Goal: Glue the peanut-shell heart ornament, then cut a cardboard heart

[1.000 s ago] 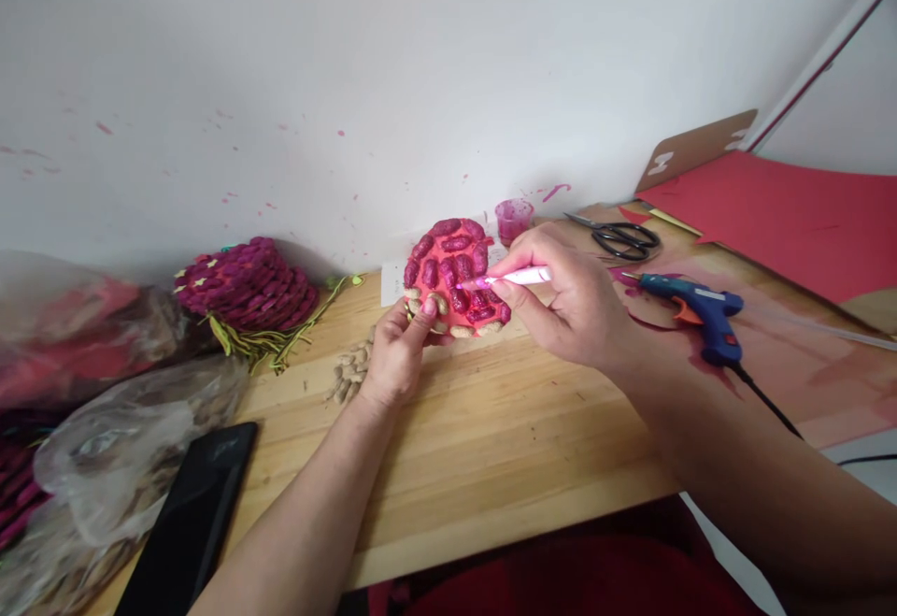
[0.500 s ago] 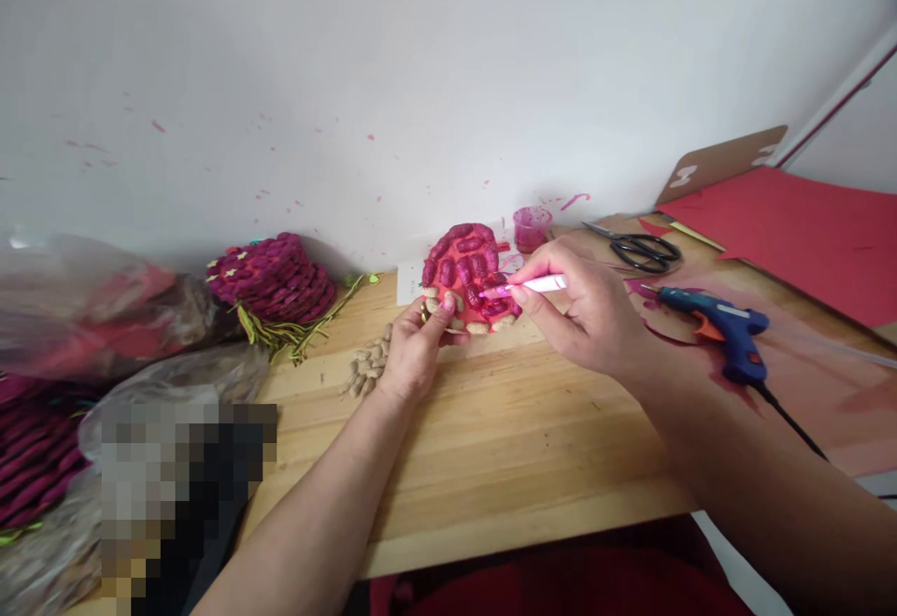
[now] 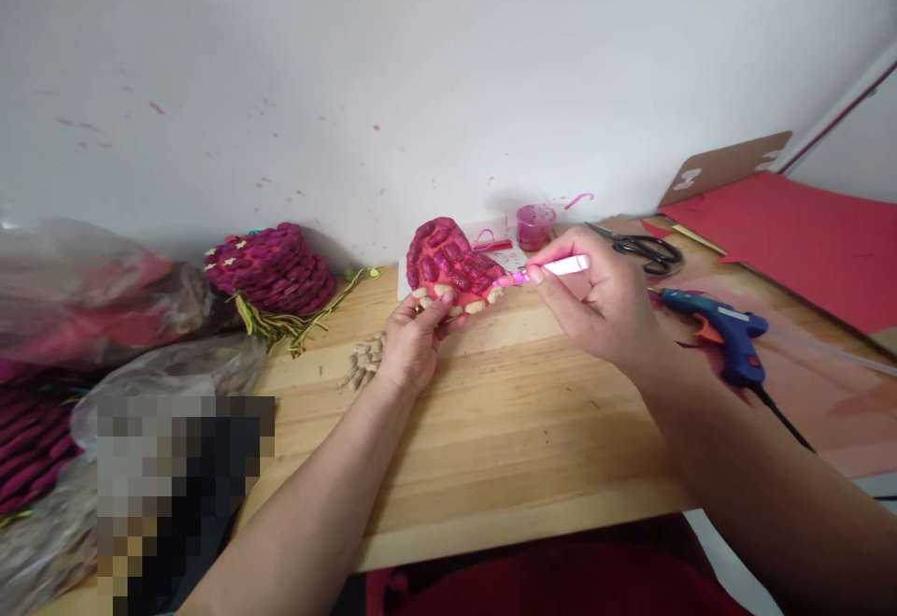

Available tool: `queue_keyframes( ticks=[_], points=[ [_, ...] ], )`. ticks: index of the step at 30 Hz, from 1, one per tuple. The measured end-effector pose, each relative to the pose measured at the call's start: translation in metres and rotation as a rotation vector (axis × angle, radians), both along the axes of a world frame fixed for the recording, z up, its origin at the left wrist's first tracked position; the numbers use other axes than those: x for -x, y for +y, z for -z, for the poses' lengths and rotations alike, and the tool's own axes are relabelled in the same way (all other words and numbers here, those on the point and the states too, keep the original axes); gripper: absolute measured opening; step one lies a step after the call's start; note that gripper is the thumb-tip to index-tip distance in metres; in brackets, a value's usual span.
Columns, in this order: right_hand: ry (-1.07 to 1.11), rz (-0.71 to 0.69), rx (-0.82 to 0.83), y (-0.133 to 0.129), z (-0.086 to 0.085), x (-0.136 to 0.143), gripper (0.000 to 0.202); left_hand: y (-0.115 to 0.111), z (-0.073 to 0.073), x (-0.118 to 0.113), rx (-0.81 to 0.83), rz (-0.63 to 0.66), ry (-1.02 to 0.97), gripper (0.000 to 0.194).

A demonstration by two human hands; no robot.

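Observation:
My left hand (image 3: 419, 336) grips the lower edge of a red piece (image 3: 448, 265) covered with peanuts. Most of its peanuts are painted shiny magenta; those along the bottom edge are unpainted tan. Between the thumb and fingers of my right hand (image 3: 595, 303) is a white-handled brush (image 3: 566, 266), its pink tip at the right edge of the piece. Behind them, near the wall, stands a clear cup (image 3: 535, 226) stained with magenta paint. Loose peanuts (image 3: 363, 362) lie on the table left of my left hand.
A stack of magenta peanut pieces (image 3: 277, 270) with green strings sits at the left, beside plastic bags (image 3: 161, 382). On the right are black scissors (image 3: 651, 251), a blue glue gun (image 3: 739, 340) with its cable, and red sheets (image 3: 791, 242). A wall rises behind the wooden table (image 3: 491, 466).
The peanut-covered piece has moved slightly left and tilted. My right hand and the brush have shifted right, with the brush tip now at the piece's edge instead of its middle.

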State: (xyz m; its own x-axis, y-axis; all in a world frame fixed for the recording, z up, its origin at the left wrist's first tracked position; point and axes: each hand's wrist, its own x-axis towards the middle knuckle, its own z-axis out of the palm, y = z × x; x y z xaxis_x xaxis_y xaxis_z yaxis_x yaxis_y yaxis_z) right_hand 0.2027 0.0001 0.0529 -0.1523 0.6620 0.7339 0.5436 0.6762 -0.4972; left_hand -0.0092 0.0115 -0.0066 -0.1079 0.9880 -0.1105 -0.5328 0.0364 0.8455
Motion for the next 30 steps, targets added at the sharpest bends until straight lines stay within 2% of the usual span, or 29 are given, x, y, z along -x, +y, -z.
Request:
queue_keyframes(
  ticks=[8, 14, 16, 18, 21, 25, 27, 30],
  points=[
    [0.133, 0.017, 0.014, 0.007, 0.006, -0.002, 0.011, -0.001, -0.001, 0.000, -0.001, 0.012, -0.017, 0.038],
    [0.313, 0.030, 0.062, 0.025, 0.021, -0.008, 0.015, -0.001, -0.002, -0.001, 0.012, -0.002, -0.003, 0.043],
    [0.321, 0.106, 0.074, 0.035, 0.022, -0.016, 0.014, -0.002, -0.003, 0.000, 0.033, -0.006, 0.011, 0.045],
    [0.299, 0.245, 0.071, 0.046, 0.015, -0.026, 0.013, -0.003, -0.003, 0.000, 0.050, -0.005, 0.033, 0.045],
    [0.190, 0.433, 0.064, 0.067, -0.007, -0.037, 0.011, -0.004, -0.003, 0.001, 0.054, -0.016, 0.063, 0.044],
    [-0.099, 0.548, 0.242, 0.105, -0.034, -0.037, 0.012, -0.004, -0.003, 0.001, 0.066, -0.009, 0.057, 0.042],
    [-0.265, 0.584, 0.353, 0.125, -0.037, -0.033, 0.014, -0.004, -0.004, 0.001, 0.073, -0.005, 0.038, 0.042],
    [-0.431, 0.672, 0.504, 0.150, -0.033, -0.026, 0.022, -0.004, -0.007, 0.001, 0.073, -0.033, 0.020, 0.043]
  ],
)
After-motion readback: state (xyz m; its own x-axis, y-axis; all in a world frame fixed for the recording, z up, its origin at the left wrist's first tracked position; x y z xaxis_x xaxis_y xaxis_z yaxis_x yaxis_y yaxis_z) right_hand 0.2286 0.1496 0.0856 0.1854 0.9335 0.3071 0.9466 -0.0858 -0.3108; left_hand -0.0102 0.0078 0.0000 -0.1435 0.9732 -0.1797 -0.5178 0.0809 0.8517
